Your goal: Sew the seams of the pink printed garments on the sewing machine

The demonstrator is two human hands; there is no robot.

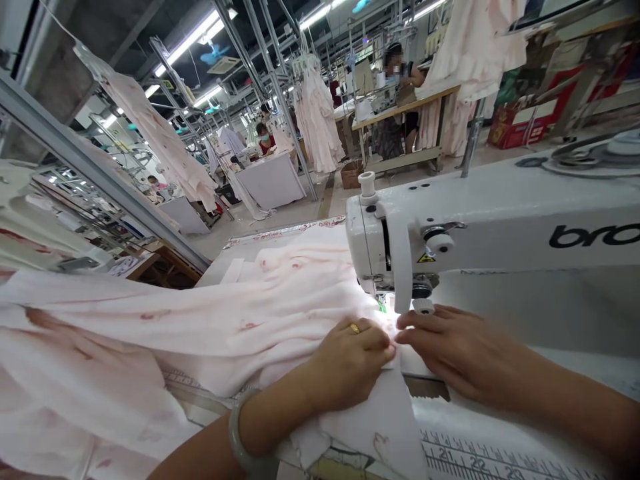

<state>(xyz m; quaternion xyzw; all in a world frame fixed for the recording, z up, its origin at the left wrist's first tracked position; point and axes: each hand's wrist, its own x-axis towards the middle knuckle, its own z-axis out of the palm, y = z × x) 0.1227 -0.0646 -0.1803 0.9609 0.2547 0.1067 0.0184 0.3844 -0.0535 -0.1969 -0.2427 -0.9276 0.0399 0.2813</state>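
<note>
Pale pink printed fabric (240,320) spreads over the table, its edge running under the needle area of a white sewing machine (480,227). My left hand (353,360), with a ring and a bangle, is closed on the fabric just in front of the lit needle. Close beside it, my right hand (465,347) has its thumb and fingertips pinched at the fabric's edge, below the presser area. The fingertips of both hands nearly meet there. What lies directly under the needle is hidden by the machine head and my fingers.
A printed measuring scale (475,460) runs along the table's front edge. Fabric hangs off the left side. A slanted metal rail (100,167) stands at left. Beyond are hanging garments (320,113), a red box (520,123) and a co-worker (400,87) at a wooden-edged table.
</note>
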